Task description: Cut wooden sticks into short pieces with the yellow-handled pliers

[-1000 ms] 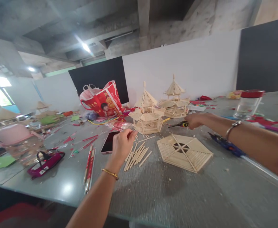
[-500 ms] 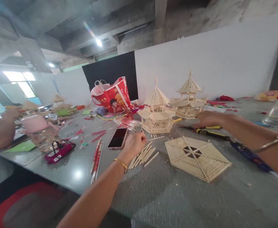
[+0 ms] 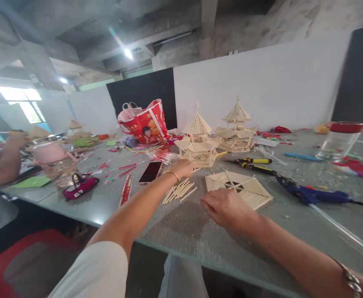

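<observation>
My left hand (image 3: 183, 169) reaches to the front of a model pavilion (image 3: 197, 149) made of thin wooden sticks, its fingers closed. Whatever they pinch is hidden. Below it lies a loose pile of short wooden sticks (image 3: 179, 190). My right hand (image 3: 226, 206) is closed with curled fingers at the near left side of a flat hexagonal stick panel (image 3: 257, 191), covering part of it. The panel has spokes and a dark central opening. What the right fingers hold, if anything, does not show.
Right of the panel lie a blue glue gun (image 3: 314, 194), yellow-black pliers (image 3: 258, 166) and a red-lidded jar (image 3: 341, 140). A second pavilion (image 3: 237, 128) stands behind. Leftward are a phone (image 3: 150, 172), a purple case (image 3: 80, 188) and a red bag (image 3: 145, 124). A person's arm (image 3: 4, 159) shows far left.
My right hand has come from beside the pliers back to the panel's near left edge. My left hand has moved from above the stick pile toward the pavilion's base. The view has shifted slightly.
</observation>
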Motion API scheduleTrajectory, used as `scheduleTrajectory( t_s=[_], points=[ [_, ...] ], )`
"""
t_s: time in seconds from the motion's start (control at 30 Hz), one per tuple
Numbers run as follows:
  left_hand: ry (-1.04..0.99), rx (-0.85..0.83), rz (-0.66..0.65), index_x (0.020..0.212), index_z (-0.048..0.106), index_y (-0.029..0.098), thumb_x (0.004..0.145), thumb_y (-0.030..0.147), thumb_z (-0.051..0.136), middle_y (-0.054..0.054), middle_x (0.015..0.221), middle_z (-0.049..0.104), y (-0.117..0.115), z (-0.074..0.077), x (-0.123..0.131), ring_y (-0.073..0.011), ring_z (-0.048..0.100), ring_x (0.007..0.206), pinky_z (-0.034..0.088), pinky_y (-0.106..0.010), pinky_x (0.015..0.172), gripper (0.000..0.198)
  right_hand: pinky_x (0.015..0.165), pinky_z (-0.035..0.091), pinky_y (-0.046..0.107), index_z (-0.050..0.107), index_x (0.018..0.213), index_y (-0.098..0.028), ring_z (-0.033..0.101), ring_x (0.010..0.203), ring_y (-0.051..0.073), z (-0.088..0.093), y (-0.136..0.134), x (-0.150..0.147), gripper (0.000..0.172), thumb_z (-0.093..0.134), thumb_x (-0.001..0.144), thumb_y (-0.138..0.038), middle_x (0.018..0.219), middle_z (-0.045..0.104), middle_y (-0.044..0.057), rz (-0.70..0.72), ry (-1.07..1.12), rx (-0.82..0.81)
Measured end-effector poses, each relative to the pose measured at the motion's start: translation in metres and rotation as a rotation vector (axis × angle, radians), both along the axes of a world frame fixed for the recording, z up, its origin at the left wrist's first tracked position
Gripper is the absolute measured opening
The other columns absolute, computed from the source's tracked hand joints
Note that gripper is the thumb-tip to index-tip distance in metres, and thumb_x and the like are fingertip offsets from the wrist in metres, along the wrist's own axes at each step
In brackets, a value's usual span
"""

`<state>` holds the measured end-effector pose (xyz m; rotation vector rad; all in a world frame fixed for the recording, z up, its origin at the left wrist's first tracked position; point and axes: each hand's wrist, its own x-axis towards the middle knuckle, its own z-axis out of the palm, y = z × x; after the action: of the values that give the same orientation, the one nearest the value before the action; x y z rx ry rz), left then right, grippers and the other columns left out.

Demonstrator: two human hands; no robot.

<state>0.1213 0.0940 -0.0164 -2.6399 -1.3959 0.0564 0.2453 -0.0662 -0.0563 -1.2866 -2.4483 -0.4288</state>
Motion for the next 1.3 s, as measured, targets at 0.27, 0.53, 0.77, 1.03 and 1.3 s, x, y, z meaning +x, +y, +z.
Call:
scheduleTrajectory(
  t_s=[0.27,0.53,0.77,1.03,1.3],
  points=[
    [-0.035,0.154,0.545,0.090,0.068,0.013,0.077,0.023,0.044,-0.016,0.095,0.067,-0.097,0.007,-0.146,-0.0260,0.063,0.089,0.046,-0.030,0.073,0.029,0.063,0.039,0.030,0.062,0.076,-0.020,0.060,0.065,0.018,-0.016,0.000,0.011,0.032,0.034,0.089,-0.024,0.071,0.065,0.006,0.141,0.170,-0.120],
    [-0.123,0.066,0.780,0.087,0.067,0.016,0.078,0.030,0.044,-0.013,0.093,0.068,-0.107,-0.019,-0.200,-0.0256,0.063,0.087,0.045,-0.029,0.069,0.029,0.061,0.038,0.028,0.060,0.072,-0.022,0.056,0.061,0.015,-0.016,-0.005,0.007,0.030,0.035,0.088,-0.022,0.066,0.062,0.003,0.146,0.183,-0.110],
    [-0.140,0.139,0.727,0.103,0.062,0.016,0.082,0.028,0.042,-0.015,0.105,0.063,-0.089,-0.031,-0.197,-0.0279,0.060,0.096,0.047,-0.033,0.075,0.031,0.057,0.036,0.026,0.057,0.067,-0.020,0.055,0.059,0.014,-0.015,-0.004,0.007,0.032,0.033,0.089,-0.022,0.063,0.060,0.002,0.142,0.114,-0.097],
    [-0.077,0.146,0.725,0.108,0.059,0.011,0.084,0.019,0.037,-0.018,0.106,0.063,-0.035,-0.021,-0.213,-0.0274,0.059,0.100,0.044,-0.034,0.081,0.034,0.058,0.036,0.026,0.057,0.067,-0.019,0.056,0.061,0.014,-0.011,-0.004,0.007,0.032,0.032,0.088,-0.018,0.064,0.062,0.003,0.172,0.110,-0.117],
    [-0.116,0.134,0.705,0.096,0.064,0.012,0.082,0.029,0.044,-0.016,0.105,0.064,-0.010,-0.017,-0.220,-0.0254,0.059,0.098,0.042,-0.028,0.077,0.029,0.059,0.035,0.027,0.058,0.070,-0.018,0.057,0.063,0.015,-0.013,-0.001,0.009,0.029,0.035,0.087,-0.016,0.066,0.063,0.004,0.169,0.101,-0.126]
  ],
)
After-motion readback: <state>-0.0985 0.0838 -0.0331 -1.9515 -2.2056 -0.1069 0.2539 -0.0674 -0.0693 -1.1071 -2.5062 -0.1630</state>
